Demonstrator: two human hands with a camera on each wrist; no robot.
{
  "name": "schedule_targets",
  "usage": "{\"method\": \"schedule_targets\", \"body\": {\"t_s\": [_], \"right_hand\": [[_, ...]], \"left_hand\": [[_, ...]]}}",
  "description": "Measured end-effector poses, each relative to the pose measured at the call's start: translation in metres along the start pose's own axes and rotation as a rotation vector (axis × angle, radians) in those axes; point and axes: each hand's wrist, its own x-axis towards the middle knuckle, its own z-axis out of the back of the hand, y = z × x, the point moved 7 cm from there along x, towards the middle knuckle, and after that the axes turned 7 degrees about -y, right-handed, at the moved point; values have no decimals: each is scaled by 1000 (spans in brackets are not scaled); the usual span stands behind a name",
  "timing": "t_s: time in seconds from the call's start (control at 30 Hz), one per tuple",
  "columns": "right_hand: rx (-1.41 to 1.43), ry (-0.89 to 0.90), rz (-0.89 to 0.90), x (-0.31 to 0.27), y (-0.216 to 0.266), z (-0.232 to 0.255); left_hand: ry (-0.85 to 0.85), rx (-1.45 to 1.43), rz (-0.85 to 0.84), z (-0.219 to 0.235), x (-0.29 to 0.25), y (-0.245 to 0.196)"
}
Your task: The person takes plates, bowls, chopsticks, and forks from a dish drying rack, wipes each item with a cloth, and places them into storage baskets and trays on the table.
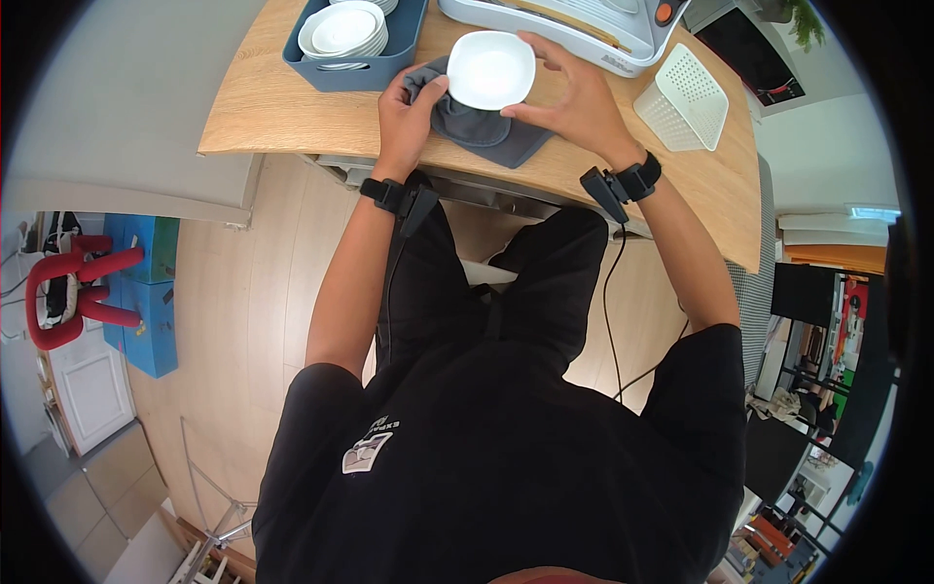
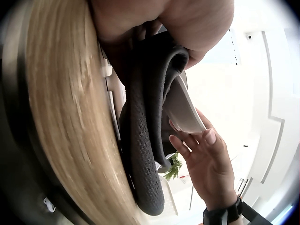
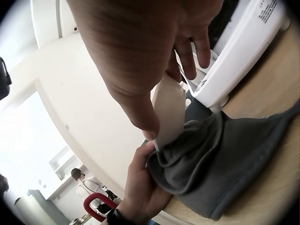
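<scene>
A white rounded-square bowl [image 1: 491, 70] is held over the table between both hands, its inside facing up toward the head camera. My left hand [image 1: 404, 127] grips its left edge through a dark grey cloth [image 1: 520, 144], the thumb at the rim. At the right side, my right hand [image 1: 582, 107] holds the rim between thumb and fingers. The left wrist view shows the cloth [image 2: 145, 154] folded under my left fingers, against the underside of the bowl [image 2: 183, 110]. In the right wrist view, loose cloth [image 3: 225, 159] hangs down to the tabletop.
A blue-grey bin [image 1: 336, 76] with stacked white bowls [image 1: 342, 34] stands to the left on the wooden table [image 1: 263, 107]. Behind the hands is a white appliance-like tray [image 1: 584, 44] with chopsticks. A perforated white basket [image 1: 684, 97] sits at right. A person [image 3: 86, 185] is in the background.
</scene>
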Motion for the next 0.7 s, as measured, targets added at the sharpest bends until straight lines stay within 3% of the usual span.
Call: {"method": "schedule_targets", "body": {"t_s": [0.13,0.17,0.23,0.33,0.53,0.57,0.7], "right_hand": [[-32,-41,-41,0,0,13],[-52,-40,10,1,7,15],[-73,-48,55,1,17,12],[-65,-31,170,2,34,-4],[7,53,207,9,42,-55],[9,12,272,10,47,-58],[20,30,225,17,45,-62]], "left_hand": [[-14,-81,11,1,1,0],[-9,-76,15,1,0,-2],[7,-184,193,1,-3,0],[84,-407,217,-1,2,7],[150,-356,203,6,-1,18],[170,-359,219,12,2,24],[228,-317,223,10,-5,12]]}}
